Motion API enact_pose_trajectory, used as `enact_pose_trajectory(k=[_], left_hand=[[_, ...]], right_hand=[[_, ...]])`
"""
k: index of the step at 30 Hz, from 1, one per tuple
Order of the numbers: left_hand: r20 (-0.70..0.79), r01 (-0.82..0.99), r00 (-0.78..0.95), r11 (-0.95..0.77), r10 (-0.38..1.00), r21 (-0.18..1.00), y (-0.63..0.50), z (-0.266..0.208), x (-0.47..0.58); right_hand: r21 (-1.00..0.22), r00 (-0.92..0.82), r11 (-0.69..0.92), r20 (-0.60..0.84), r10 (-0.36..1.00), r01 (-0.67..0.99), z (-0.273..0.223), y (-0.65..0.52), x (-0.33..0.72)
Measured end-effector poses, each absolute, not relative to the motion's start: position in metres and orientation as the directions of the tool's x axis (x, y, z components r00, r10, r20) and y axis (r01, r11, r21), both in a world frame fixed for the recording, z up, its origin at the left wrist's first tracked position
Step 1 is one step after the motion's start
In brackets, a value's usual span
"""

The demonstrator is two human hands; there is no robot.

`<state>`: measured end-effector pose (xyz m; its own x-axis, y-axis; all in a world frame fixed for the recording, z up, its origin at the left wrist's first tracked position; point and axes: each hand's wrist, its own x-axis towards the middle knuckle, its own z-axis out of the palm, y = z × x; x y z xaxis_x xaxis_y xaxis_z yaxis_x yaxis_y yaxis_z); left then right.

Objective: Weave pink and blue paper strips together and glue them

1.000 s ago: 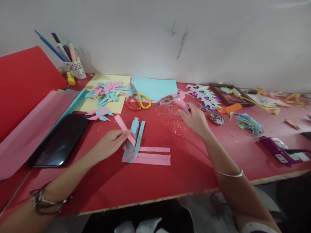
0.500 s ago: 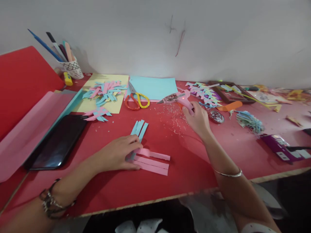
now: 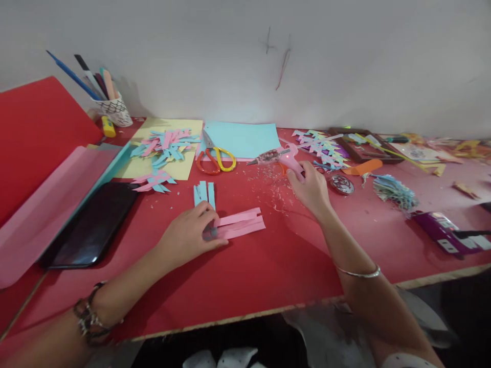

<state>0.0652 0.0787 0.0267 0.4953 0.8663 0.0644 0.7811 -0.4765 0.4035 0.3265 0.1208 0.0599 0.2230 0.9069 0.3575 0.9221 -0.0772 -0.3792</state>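
My left hand (image 3: 188,230) is closed on woven paper strips low over the red table. Pink strips (image 3: 241,224) stick out to the right past its fingertips, and light blue strips (image 3: 204,193) point away beyond the knuckles. The fingers hide most of the crossing in the middle. My right hand (image 3: 311,188) grips a pink glue gun (image 3: 293,159) by its handle, with the nozzle pointing left and a small light glowing on its body. Scissors (image 3: 218,157) with red and yellow handles lie between the hands, farther back.
Woven paper pieces (image 3: 164,145) are heaped on a yellow sheet (image 3: 180,171). A phone (image 3: 92,225) lies at left, below a pen cup (image 3: 117,110). To the right are an orange stick (image 3: 362,167), a round tin (image 3: 342,184), a tassel (image 3: 395,191) and a purple box (image 3: 441,232).
My left hand has turned the woven strips counterclockwise and shifted slightly away; the pink ends now angle upward and the blue ends point straighter back. My right hand and the glue gun have barely moved.
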Motion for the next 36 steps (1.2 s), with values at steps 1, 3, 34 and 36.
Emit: enact_pose_trajectory(k=[1, 3, 34, 36], left_hand=[[0.072, 0.771, 0.468, -0.447, 0.881, 0.454, 0.078, 0.027, 0.066], [0.085, 0.757, 0.401, -0.382, 0.912, 0.53, 0.078, 0.027, 0.065], [-0.237, -0.259, -0.005, 0.228, 0.972, 0.939, 0.092, 0.042, 0.042], [-0.227, -0.196, 0.058, 0.234, 0.972, 0.952, 0.089, 0.041, 0.043]], right_hand=[[-0.38, 0.226, -0.079, 0.359, 0.905, 0.922, 0.06, 0.121, 0.327], [-0.387, 0.231, -0.079, 0.364, 0.902, 0.919, 0.06, 0.121, 0.327], [-0.453, 0.268, -0.036, 0.459, 0.847, 0.891, 0.056, 0.121, 0.325], [-0.455, 0.266, -0.034, 0.456, 0.849, 0.89, 0.057, 0.12, 0.324]])
